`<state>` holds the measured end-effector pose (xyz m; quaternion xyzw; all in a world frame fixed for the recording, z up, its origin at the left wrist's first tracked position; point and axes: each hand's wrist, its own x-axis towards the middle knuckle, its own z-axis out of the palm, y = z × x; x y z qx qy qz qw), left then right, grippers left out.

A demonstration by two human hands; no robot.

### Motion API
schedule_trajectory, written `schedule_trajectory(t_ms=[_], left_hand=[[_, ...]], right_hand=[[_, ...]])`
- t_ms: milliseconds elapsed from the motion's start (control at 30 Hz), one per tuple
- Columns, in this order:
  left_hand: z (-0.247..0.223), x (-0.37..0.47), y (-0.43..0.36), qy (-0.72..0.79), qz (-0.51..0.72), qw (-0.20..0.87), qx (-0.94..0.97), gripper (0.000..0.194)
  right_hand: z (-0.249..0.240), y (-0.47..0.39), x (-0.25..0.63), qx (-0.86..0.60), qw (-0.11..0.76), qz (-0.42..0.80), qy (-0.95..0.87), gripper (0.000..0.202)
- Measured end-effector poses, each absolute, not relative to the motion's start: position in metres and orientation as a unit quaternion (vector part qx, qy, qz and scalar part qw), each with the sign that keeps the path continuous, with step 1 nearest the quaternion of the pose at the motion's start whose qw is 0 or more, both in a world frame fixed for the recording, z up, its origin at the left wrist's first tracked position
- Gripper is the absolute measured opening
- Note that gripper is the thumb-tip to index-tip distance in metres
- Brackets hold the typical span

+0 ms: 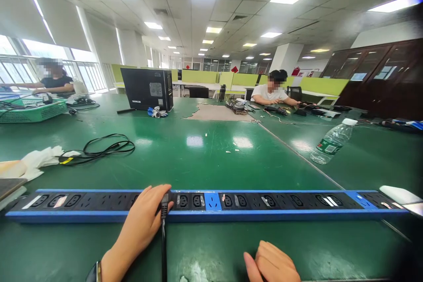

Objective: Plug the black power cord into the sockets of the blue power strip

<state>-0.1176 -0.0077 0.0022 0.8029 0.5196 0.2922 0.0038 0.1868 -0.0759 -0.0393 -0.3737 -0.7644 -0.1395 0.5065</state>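
Blue-edged, the power strip (213,205) runs left to right across the green table (211,246), just beyond the right hand (272,264), whose thumb stands apart from loosely curled fingers. Nearer, the left hand (147,207) reaches onto it, closed around a black plug (164,205).

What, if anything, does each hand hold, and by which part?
The left hand holds the plug by its head, at the power strip. The right hand shows nothing held.
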Motion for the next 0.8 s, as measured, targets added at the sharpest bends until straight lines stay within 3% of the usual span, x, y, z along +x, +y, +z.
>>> schedule_trajectory(t_ms=[500,800], left_hand=[[-0.002,-0.112,-0.007,0.538,0.352,0.005,0.766,0.034],[-0.001,-0.105,-0.007,0.568,0.326,-0.064,0.753,0.032]], right_hand=[[-0.042,-0.073,0.182,-0.396,0.529,-0.138,-0.737,0.046],[-0.031,-0.075,0.181,-0.386,0.548,-0.129,-0.73,0.049]])
